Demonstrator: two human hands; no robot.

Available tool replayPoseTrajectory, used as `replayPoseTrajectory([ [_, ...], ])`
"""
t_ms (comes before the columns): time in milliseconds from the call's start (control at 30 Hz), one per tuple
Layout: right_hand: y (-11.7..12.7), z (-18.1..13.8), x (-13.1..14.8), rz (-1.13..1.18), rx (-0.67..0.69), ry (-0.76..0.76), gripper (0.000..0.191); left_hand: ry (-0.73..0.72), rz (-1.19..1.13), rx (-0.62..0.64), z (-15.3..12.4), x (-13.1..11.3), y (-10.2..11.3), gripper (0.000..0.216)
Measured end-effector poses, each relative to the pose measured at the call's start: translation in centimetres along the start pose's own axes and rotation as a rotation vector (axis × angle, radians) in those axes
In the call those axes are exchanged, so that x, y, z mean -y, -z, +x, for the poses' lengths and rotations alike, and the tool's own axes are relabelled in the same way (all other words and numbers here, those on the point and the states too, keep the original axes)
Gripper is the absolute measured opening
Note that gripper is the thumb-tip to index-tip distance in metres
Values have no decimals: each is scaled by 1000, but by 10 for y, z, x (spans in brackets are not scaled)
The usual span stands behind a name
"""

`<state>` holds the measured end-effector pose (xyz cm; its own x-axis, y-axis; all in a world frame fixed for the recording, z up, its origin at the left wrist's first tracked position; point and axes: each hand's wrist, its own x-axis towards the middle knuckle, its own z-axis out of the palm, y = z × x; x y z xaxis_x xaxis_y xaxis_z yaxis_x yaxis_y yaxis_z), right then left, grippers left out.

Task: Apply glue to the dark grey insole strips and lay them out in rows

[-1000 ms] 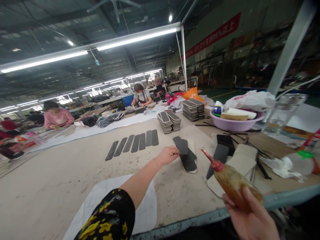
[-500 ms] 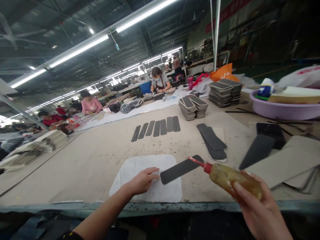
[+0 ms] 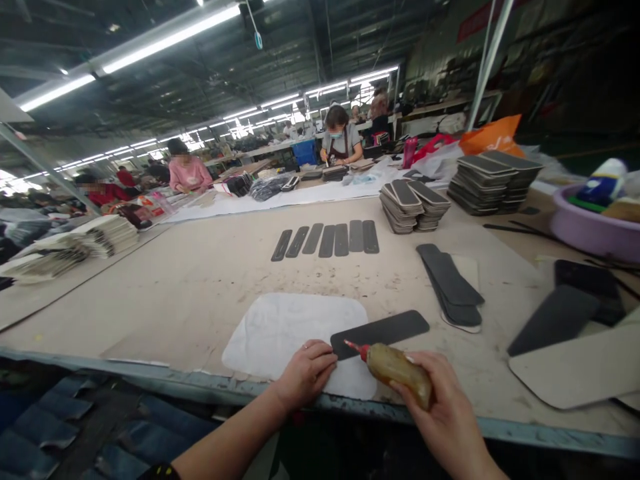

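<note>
Ceiling's pretty dim tbh, but white tube lights (image 3: 173, 39) glare across the upper left. Upper right corner's nearly black, tabletop (image 3: 200, 273) is softly lit, distant detail goes mushy.

The lower part of the amber bottle (image 3: 397, 369) is covered by the right hand (image 3: 443, 400), and whether the dark strip (image 3: 387, 330) is touched by the red nozzle (image 3: 363, 351) or by the left hand (image 3: 307, 372) cannot be determined. Part of the white sheet (image 3: 295, 320) is hidden beneath the strip. The purple basin (image 3: 583, 227) and the pale panel (image 3: 575, 373) are cut off by the right edge; the red banner (image 3: 483, 22) is too blurred to be read.
</note>
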<state>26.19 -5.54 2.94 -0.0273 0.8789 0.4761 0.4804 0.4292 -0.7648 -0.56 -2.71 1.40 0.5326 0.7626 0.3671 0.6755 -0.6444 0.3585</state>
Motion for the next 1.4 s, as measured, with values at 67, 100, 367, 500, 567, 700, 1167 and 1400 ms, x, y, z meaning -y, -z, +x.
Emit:
replayPoseTrajectory([
  [67,-5,2,1,-20,51,46,28,11,-6,6,-1,0,0,21],
  [100,-7,3,1,-28,75,61,27,18,-8,10,-2,-1,1,21],
  [367,-17,5,1,-70,193,80,32,2,-19,24,-2,-2,-1,23],
  [500,-18,3,0,-91,192,62,34,0,-12,24,-1,-2,0,24],
  [567,-16,2,-3,-120,154,55,33,2,-6,20,-2,-1,-1,23],
  [700,-8,-1,-12,-167,84,22,31,14,6,13,-4,0,-4,24],
  [1167,39,11,-45,-396,-185,-33,28,-53,65,-29,2,-2,-1,24],
  [1400,52,10,-58,-487,-265,-46,31,-54,72,-27,1,1,-3,24],
])
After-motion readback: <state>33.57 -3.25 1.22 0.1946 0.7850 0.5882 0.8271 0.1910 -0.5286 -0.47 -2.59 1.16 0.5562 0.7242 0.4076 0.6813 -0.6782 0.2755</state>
